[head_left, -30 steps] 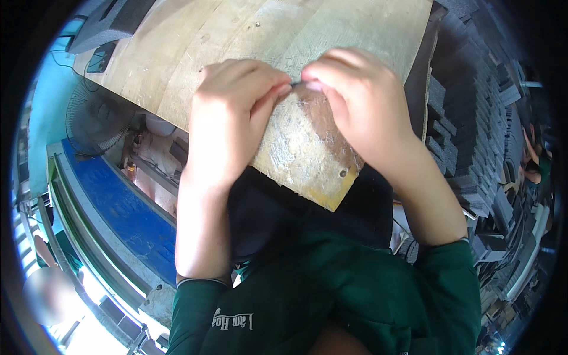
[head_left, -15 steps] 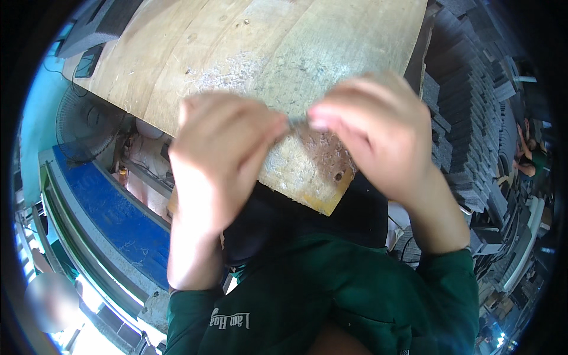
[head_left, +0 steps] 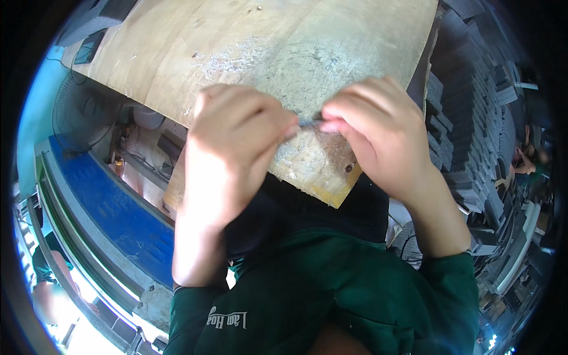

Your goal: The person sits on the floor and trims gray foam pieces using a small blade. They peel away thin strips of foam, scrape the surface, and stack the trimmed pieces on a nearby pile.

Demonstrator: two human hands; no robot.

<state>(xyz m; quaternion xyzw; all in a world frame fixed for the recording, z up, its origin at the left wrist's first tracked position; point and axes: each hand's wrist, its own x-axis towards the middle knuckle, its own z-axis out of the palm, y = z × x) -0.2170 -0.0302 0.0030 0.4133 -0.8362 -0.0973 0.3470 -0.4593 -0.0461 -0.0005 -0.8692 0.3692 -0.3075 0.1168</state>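
Your left hand [head_left: 234, 139] and right hand [head_left: 384, 130] face each other above the near corner of the wooden board [head_left: 177, 65], thumbs and forefingers pinched on a thin dark strip [head_left: 310, 124]. The strip spans the small gap between your fingertips, just over the scuffed wood; gripping it from both sides probably lets you steady or work it evenly. The board's corner points toward your lap, which likely keeps the piece close and in your sight, with your forearms passing either side of it. Pale residue [head_left: 236, 59] lies on the board beyond your hands. Most of the strip is covered by your fingers, so its full length and material cannot be made out, nor whether it touches the board. Your remaining fingers curl inward, and their tips are hidden. At left, the fan [head_left: 83, 115] is dim behind its guard; at right, the stacked grey blocks [head_left: 467, 136] bend away toward the dark rim, where details blur.
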